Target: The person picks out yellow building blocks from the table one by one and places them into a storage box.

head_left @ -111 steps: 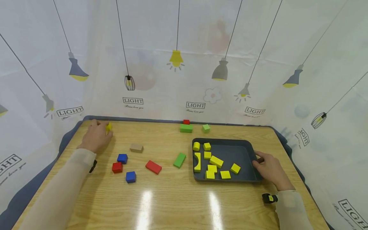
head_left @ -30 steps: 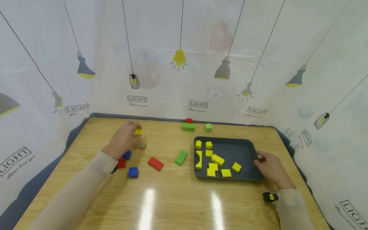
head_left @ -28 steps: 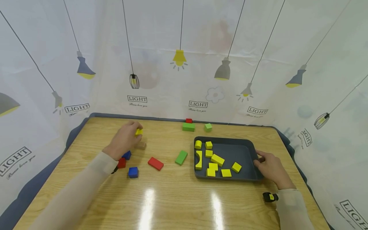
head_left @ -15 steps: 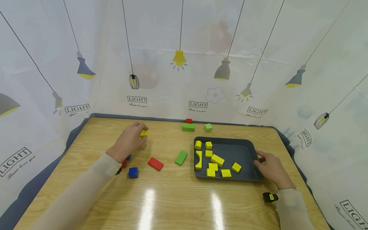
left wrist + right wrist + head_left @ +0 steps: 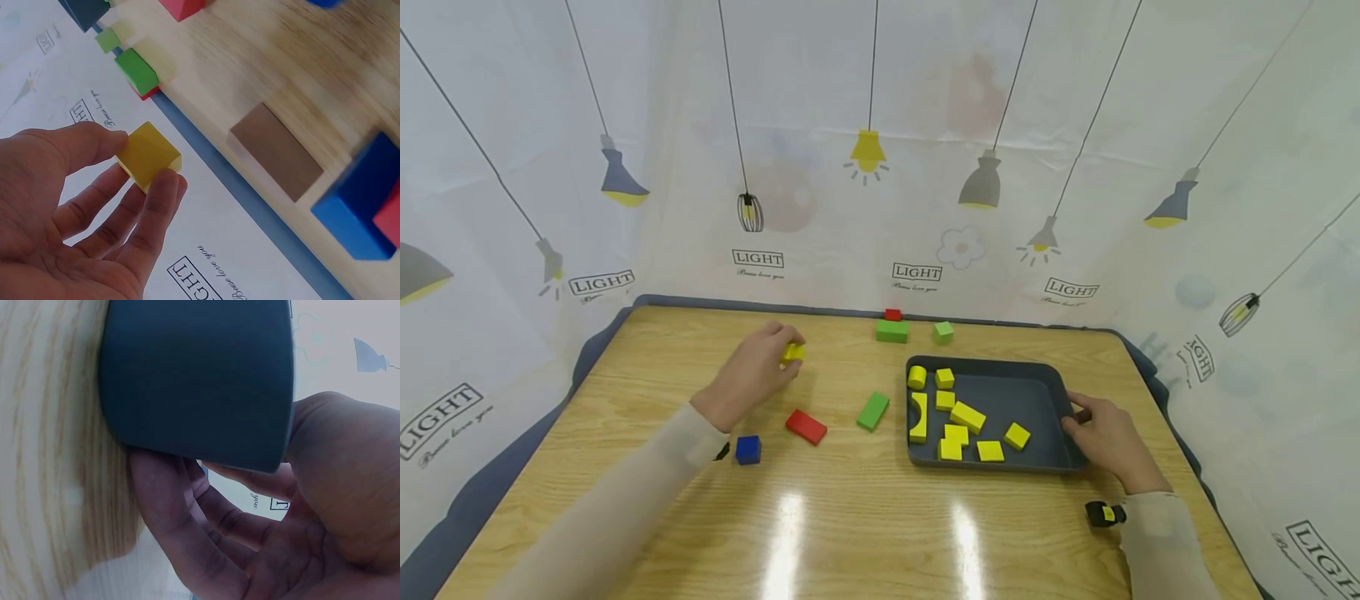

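Note:
Between thumb and fingertips my left hand point(image 5: 752, 371) pinches a yellow block point(image 5: 149, 153), held up over the left-centre of the table. A dark grey tray point(image 5: 1030, 396) stands at the right, with several yellow blocks lying in it, among them a cylinder point(image 5: 917, 377) and an arch point(image 5: 918, 418). My right hand point(image 5: 1108, 437) grips the tray's right end, thumb at the rim and fingers beneath in the right wrist view. A brown block point(image 5: 278, 153), hidden behind the left hand in the head view, lies on the table.
A red flat block point(image 5: 807, 427), a green block point(image 5: 873, 412) and a blue cube point(image 5: 748, 450) lie left of the tray. At the back edge sit another green block point(image 5: 892, 332), a small red one point(image 5: 892, 315) behind it and a light green cube point(image 5: 943, 333).
My left hand has carried the yellow block rightward from the table's far left corner, passing in front of the brown, blue and red blocks. The right hand still holds the tray.

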`<state>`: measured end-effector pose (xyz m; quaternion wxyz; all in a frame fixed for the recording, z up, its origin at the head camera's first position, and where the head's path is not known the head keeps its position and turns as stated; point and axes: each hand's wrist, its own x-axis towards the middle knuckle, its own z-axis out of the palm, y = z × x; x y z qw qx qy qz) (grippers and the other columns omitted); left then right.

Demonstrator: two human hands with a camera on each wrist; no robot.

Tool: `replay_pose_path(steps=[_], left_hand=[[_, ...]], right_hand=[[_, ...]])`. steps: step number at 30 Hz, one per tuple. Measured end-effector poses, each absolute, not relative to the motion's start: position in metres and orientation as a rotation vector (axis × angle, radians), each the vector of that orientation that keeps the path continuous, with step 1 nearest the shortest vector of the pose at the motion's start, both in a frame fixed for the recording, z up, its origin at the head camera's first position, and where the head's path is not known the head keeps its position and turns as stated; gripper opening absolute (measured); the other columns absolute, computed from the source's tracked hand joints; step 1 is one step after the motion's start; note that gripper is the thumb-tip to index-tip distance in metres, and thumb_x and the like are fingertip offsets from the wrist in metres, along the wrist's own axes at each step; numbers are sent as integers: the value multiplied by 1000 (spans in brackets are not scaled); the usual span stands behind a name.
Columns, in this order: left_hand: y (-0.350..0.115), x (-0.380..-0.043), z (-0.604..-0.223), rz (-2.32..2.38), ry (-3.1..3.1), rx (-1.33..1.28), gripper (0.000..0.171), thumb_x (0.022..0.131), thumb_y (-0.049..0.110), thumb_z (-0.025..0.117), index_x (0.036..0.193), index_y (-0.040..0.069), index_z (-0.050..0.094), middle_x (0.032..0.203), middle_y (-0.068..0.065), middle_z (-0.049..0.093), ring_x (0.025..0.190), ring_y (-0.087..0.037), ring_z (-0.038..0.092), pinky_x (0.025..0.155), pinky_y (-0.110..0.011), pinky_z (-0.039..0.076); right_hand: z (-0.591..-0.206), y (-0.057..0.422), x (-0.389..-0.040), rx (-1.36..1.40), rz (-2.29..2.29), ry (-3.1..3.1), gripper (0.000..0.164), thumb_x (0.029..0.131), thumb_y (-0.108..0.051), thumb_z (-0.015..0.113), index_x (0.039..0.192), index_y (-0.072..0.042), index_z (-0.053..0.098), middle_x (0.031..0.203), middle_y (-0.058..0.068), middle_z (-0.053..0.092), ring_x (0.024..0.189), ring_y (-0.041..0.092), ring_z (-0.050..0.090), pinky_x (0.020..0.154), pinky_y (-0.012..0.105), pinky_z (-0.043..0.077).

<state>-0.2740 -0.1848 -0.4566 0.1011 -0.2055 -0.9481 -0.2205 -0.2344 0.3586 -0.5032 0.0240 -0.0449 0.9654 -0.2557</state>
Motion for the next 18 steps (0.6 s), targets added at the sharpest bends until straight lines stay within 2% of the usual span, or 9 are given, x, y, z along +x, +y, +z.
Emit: replay_pose_path(steps=[18], left_hand=[[-132, -269, -450, -622, -2765, -775, 33, 91, 13, 75, 120, 10, 62, 113, -4, 59, 86, -15, 58, 76, -28, 54]], right_hand=[[-503, 360, -236, -137, -802, 2990, 54, 98, -15, 60, 147, 1, 45, 109, 24, 67, 71, 18, 63, 59, 35, 51]])
